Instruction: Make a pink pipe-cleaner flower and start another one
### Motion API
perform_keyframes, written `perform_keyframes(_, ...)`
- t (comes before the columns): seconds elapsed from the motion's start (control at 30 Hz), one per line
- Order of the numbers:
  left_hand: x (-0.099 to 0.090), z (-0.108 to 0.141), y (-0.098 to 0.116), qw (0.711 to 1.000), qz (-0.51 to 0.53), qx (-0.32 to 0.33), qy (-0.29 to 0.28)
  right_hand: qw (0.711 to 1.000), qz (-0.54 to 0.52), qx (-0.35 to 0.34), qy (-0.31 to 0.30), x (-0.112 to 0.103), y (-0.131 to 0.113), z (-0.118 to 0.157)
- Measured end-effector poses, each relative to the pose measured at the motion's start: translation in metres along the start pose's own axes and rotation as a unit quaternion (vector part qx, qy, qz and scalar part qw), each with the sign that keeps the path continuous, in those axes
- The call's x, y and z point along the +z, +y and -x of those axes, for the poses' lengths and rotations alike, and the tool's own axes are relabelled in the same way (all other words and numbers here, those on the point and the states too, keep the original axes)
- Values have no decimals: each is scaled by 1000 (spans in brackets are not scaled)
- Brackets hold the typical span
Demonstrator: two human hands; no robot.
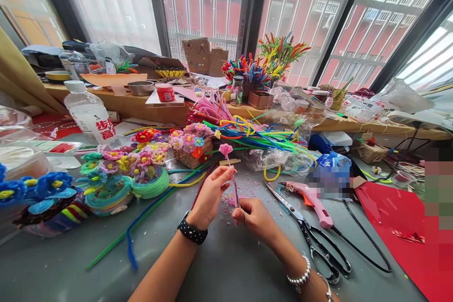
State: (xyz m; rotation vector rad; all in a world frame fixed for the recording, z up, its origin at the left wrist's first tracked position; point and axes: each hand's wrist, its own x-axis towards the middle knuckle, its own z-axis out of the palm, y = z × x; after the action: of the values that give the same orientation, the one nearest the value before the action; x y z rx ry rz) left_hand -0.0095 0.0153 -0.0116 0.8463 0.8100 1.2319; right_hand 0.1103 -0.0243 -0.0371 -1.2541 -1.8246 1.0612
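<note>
Both hands pinch the pink pipe-cleaner flower [226, 151], fluffy bloom at twelve o'clock: left hand [211, 193] mid-stem, right hand [255, 217] closed at its base.

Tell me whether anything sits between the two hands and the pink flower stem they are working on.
Nothing visible does. The left hand and right hand both already pinch the flower stem directly, above the grey table.

A pink fuzzy flower [225, 149] stood upright on a thin stem, just above the grey counter [226, 264].

Blue packet [331, 174] blurred out (label unreadable); red sheet [396, 226] cut off right.
</note>
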Motion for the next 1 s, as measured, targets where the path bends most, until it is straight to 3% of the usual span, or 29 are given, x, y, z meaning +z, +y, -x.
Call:
perform_keyframes(0.2,-2,-2,0,1000,19,-3,7,998,1,11,65,3,-1,-1)
perform_keyframes(0.37,-1,-2,0,999,31,-4,14,996,11,13,83,3,-2,0)
perform_keyframes(0.63,1,0,3,999,32,-3,20,997,5,19,78,3,-1,-1)
perform_keyframes(0.83,0,-1,1,1000,7,5,13,1000,-7,-1,6,1,0,-1)
perform_keyframes(1.0,-1,-1,-1,1000,17,7,7,999,-12,14,39,2,-2,0)
